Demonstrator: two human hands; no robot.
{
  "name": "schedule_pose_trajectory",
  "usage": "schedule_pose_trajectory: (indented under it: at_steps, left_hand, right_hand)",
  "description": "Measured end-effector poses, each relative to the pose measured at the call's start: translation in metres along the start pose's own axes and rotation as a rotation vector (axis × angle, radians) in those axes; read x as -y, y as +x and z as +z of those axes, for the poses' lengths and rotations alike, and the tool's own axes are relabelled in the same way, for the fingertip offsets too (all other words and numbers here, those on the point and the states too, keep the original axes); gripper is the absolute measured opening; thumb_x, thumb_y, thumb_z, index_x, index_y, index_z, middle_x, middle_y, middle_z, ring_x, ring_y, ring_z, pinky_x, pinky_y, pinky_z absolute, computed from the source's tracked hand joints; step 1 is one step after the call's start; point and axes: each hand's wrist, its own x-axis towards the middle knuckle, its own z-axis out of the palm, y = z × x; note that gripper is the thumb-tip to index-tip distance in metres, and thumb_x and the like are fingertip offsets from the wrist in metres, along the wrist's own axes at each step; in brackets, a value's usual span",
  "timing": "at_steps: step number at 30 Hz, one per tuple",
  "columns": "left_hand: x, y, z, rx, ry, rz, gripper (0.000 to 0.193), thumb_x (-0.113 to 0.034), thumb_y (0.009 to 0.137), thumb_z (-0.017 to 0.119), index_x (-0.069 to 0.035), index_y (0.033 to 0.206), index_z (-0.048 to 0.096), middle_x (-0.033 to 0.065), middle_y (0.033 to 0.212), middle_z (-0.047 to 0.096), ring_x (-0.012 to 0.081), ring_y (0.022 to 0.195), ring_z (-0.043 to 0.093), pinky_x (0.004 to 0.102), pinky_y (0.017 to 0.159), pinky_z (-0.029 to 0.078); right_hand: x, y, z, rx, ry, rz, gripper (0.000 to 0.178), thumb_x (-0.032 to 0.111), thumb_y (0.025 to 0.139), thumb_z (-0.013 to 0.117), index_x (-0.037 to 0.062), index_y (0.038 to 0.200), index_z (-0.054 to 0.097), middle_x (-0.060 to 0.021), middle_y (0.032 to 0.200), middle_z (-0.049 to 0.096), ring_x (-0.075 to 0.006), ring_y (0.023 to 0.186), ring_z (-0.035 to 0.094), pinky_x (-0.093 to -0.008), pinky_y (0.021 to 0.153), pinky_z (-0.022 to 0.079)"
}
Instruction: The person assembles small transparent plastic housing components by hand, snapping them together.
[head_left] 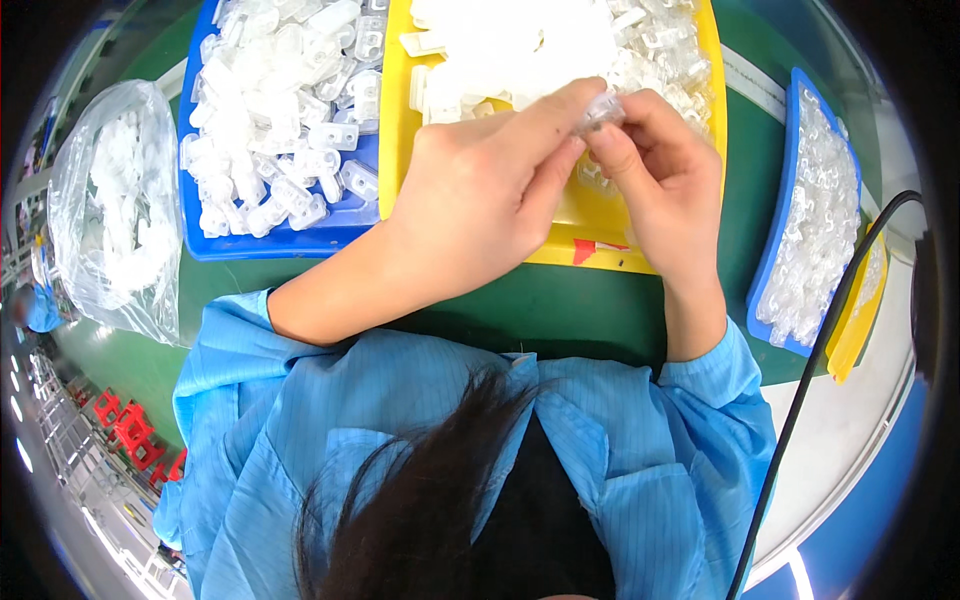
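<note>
Between my two hands is a small clear plastic part (600, 110), held above the front of a yellow tray (560, 240). My left hand (490, 175) pinches it from the left with thumb and forefinger. From the right, my right hand (665, 160) grips the same part, its thumb at the lower side and the other fingers curled. Fingertips cover much of the part, so its full shape is hidden. Many similar clear pieces fill the yellow tray, partly washed out by glare. More clear and whitish plastic pieces (290, 130) are heaped in a blue tray (290, 243) on the left.
A clear plastic bag (115, 220) of white pieces lies far left on the green table (480, 310). At the right stand another blue tray (765, 270) of small clear parts and a small yellow tray (850, 345). A black cable (800, 400) curves down there. Red stools (130, 425) stand lower left.
</note>
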Motion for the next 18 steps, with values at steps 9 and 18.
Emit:
schedule_pose_trajectory:
  at_steps: [9, 18]
  left_hand:
    - [-0.001, 0.008, -0.014, 0.075, 0.189, 0.08, 0.026, -0.001, 0.078, 0.065, -0.001, 0.103, 0.062, 0.0109, 0.085, 0.068, 0.0191, 0.08, 0.069, 0.0263, 0.07, 0.055]
    - [0.001, 0.007, -0.004, 0.05, -0.322, -0.058, 0.022, 0.002, 0.079, 0.062, -0.002, 0.099, 0.058, 0.0112, 0.083, 0.069, 0.0218, 0.081, 0.069, 0.0283, 0.073, 0.056]
  right_hand:
    - [0.013, 0.002, -0.011, 0.082, -0.578, -0.233, 0.015, 0.01, 0.078, 0.07, -0.0005, 0.085, 0.063, -0.0046, 0.07, 0.058, -0.0103, 0.059, 0.056, -0.0222, 0.054, 0.044]
    - [0.034, -0.003, -0.021, 0.178, -0.65, -0.231, 0.014, 0.012, 0.078, 0.07, 0.0014, 0.083, 0.062, -0.0048, 0.07, 0.058, -0.0122, 0.061, 0.056, -0.0226, 0.055, 0.044]
